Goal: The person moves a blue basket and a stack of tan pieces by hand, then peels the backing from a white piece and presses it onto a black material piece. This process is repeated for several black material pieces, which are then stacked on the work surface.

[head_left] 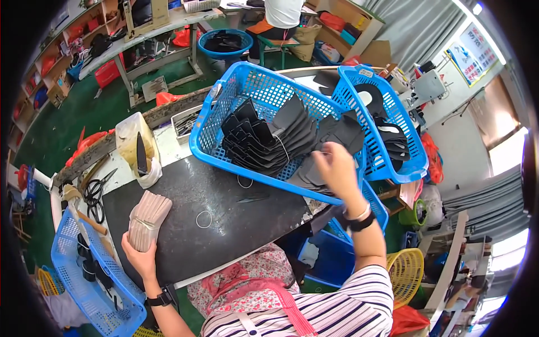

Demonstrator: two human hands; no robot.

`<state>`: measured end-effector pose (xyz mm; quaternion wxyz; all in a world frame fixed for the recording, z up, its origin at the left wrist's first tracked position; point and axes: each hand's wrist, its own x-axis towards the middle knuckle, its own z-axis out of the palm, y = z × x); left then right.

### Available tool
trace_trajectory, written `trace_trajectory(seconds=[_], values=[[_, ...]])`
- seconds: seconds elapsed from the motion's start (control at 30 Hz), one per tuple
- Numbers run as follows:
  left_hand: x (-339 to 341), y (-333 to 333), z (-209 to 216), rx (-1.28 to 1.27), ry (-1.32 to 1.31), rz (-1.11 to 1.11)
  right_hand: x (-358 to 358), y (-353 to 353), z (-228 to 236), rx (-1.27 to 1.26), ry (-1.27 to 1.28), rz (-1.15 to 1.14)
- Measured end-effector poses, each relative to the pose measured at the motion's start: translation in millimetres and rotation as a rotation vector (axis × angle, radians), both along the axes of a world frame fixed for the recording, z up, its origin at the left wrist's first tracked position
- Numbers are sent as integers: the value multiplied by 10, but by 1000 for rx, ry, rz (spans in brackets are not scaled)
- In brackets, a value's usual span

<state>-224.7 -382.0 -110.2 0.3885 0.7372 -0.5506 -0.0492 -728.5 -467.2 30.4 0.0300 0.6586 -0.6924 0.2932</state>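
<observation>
At the left of the black work mat (185,241), my left hand (141,259) is closed round the near end of a bundle of beige, banded flat pieces (150,216). My right hand (339,171) is over the near right part of a large blue basket (252,168), thumb and fingers apart, with nothing visible between them. Below and beside it lie dark grey and black cut pieces (292,132), several bunched in stacks. A pale band (279,147) circles one stack. Whether my right fingertips touch the pieces is hard to tell.
Black scissors (95,194) and a whitish container with a dark blade (137,146) sit left. Loose bands (204,219) and a small dark tool (252,199) lie on the mat. Blue baskets (401,151) stand right and lower left. A person (281,17) sits beyond.
</observation>
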Motion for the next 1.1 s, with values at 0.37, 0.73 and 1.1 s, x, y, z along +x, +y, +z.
trace_trajectory(seconds=[0.37, 0.73, 1.1], values=[[24, -5, -59, 58, -16, -42, -1033, -399, -650, 566, 204, -382], [-40, 12, 53, -10, -46, -14, -1773, -707, -1342, 356, -518, -580], [-79, 31, 47, -51, 59, 38, -1768, -879, -1209, 161, -578, -394]])
